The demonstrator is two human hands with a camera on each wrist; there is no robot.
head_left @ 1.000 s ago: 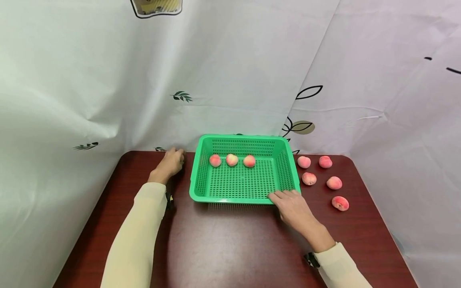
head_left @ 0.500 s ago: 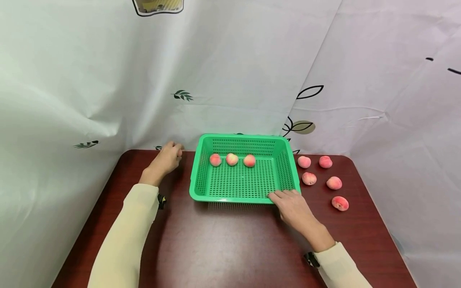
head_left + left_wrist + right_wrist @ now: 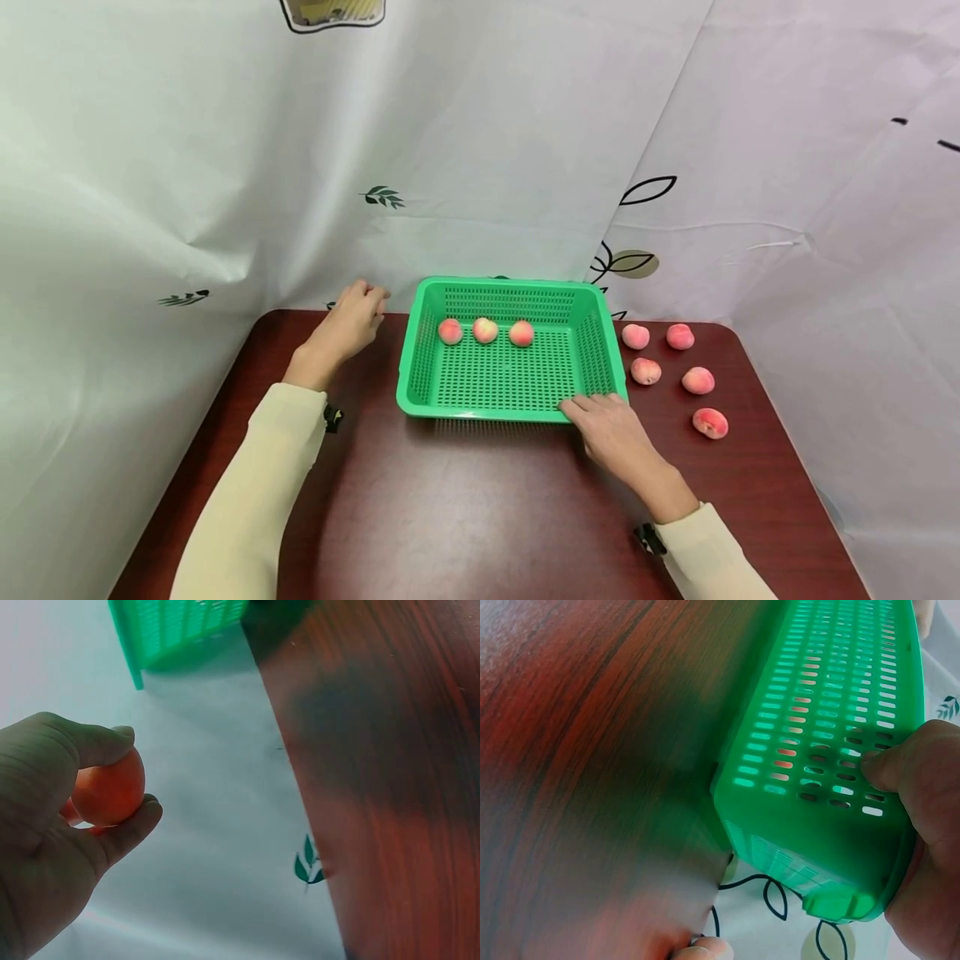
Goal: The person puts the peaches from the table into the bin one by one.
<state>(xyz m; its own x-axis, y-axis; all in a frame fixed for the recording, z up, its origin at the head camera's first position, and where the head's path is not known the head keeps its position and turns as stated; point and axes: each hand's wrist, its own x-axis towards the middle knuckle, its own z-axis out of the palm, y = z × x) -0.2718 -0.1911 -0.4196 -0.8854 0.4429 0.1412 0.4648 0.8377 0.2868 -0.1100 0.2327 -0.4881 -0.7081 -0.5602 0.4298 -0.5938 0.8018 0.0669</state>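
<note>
Three peaches (image 3: 485,331) already sit in the green basket (image 3: 513,412) at frame centre — five (image 3: 698,381) wait at right. My left hand (image 3: 351,321) pinches another peach (image 3: 109,789); my right hand (image 3: 611,425) grips the basket's near corner.

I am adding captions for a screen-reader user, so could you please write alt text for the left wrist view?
A left hand pinches a small peach between thumb and fingers, lifted above pale sheeting. A corner of a green basket shows at the top, and a dark red table runs down the right side.
</note>
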